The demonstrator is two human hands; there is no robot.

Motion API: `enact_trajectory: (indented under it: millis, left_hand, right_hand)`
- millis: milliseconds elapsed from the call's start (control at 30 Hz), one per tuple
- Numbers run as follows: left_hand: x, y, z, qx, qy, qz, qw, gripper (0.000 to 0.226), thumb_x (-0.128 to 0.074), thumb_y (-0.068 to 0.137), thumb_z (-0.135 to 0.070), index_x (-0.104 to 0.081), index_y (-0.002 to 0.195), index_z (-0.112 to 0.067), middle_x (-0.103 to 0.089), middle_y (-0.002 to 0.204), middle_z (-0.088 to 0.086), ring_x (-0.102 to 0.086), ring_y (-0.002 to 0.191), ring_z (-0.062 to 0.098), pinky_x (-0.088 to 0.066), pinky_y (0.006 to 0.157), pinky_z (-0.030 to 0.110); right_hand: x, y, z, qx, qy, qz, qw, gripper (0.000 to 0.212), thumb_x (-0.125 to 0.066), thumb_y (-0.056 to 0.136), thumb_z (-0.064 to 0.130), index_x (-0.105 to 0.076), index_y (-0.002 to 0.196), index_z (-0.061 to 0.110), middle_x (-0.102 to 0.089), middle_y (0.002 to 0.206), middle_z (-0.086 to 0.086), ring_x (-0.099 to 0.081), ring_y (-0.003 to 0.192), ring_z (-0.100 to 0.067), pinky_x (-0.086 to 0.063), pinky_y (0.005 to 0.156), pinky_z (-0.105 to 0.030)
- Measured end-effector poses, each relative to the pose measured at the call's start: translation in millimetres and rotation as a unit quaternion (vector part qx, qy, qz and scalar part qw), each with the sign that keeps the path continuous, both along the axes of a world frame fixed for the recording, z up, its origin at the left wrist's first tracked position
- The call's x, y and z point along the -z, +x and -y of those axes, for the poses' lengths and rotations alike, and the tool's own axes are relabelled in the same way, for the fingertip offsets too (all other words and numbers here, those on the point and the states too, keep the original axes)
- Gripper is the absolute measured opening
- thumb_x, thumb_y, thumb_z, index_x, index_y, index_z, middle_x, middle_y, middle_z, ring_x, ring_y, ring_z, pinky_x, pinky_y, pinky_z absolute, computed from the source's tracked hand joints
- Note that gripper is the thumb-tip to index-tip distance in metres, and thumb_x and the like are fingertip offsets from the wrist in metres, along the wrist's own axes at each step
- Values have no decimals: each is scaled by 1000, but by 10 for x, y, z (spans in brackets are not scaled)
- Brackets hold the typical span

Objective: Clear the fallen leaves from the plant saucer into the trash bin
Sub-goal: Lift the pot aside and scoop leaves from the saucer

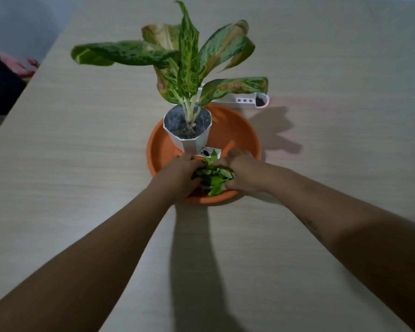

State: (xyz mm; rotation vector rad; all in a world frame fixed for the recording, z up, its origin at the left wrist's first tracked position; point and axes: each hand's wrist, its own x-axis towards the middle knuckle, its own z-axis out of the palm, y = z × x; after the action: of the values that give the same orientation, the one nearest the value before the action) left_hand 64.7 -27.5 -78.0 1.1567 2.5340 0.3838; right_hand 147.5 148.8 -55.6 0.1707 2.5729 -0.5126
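Note:
An orange plant saucer [235, 133] sits mid-table with a white faceted pot [189, 140] and its speckled green plant [187, 63] standing in it. At the saucer's near side lies a bunch of green fallen leaves [212, 176]. My left hand [180, 171] and my right hand [240, 171] press in on the bunch from both sides, fingers curled around it. A white label [207, 152] lies just behind the leaves. A white bin with a pink rim [261, 101] lies behind the saucer, partly hidden by a leaf.
The pale wood-grain table [82, 152] spreads out on all sides. Its left edge runs diagonally at the far left, with dark and red fabric [7, 75] beyond it. Plant leaves overhang the saucer's far side.

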Motion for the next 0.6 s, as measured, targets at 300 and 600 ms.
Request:
enact_trajectory:
  millis: [300,600]
  left_hand:
    - [22,33,-45,27,4,30,999,61,-75,72,-37,-56,129,-25,-51,125,7,-47,112,31,-45,95,46]
    - [-19,54,18,-26,1,34,999,68,-77,72,-38,-50,134,-30,-47,133,6,-43,119,29,-42,101,41]
  right_hand:
    - [107,24,22,45,-25,-56,997,65,-77,74,31,-51,134,26,-42,132,-11,-45,119,-31,-44,99,-37]
    - [87,47,59,48,28,-60,997,76,-75,74,43,-42,141,31,-35,139,-11,-38,124,-36,-40,105,-46]
